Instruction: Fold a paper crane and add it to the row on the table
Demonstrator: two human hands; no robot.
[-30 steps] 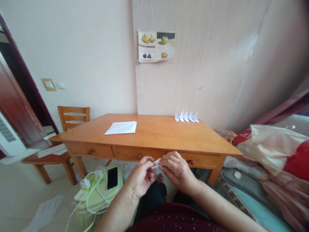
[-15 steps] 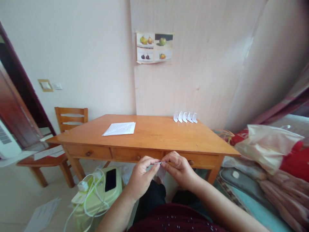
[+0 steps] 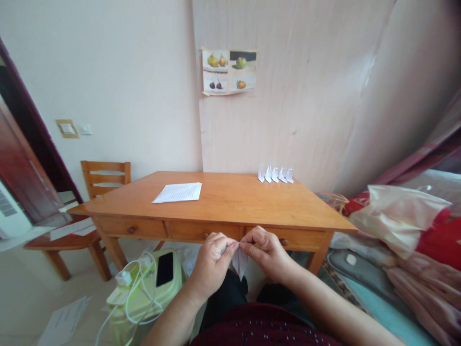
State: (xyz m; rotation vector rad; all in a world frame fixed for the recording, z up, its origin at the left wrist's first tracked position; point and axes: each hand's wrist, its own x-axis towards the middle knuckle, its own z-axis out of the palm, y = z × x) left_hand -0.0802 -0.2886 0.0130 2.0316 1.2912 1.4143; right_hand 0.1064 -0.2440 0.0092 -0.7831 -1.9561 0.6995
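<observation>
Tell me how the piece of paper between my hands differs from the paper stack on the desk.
The held paper hangs down, pinched by the left hand and right hand, while the paper stack lies flat on the desk. The held paper tapers to a point at its bottom; the paper stack looks four-sided. Both look whitish.

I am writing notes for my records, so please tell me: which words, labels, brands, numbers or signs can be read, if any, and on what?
No text can be read.
Paper stack on the table: lines of print, too small.
Sheet on the floor: print, too blurred.
Held folded paper: nothing readable.
Fruit poster: no readable words.
</observation>
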